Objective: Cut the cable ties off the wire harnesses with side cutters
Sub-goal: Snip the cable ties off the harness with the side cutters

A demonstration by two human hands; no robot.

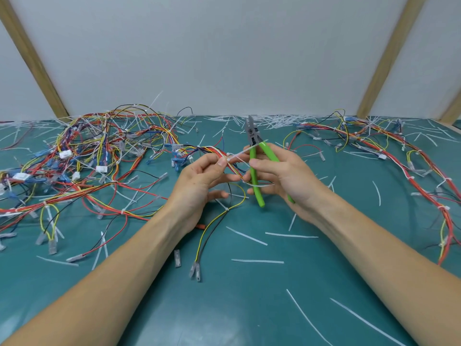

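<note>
My right hand (pixel 282 176) grips the green-handled side cutters (pixel 255 156), jaws pointing up and away, handles spread. My left hand (pixel 202 181) pinches a bundle of red, yellow and white wires (pixel 214 150) between thumb and fingers, right beside a white cable tie (pixel 245 151) whose tail slants up across the cutters' pivot. The held harness trails down to the mat, ending in clear connectors (pixel 195 270). Both hands hover above the middle of the green mat (pixel 249 308), nearly touching each other.
A big tangle of harnesses (pixel 87 158) with white and blue connectors covers the left of the mat. Another long harness (pixel 399 156) curves along the right side. Cut white tie pieces (pixel 274 121) lie scattered everywhere, thickest at the back edge. White wall panels with wooden posts stand behind.
</note>
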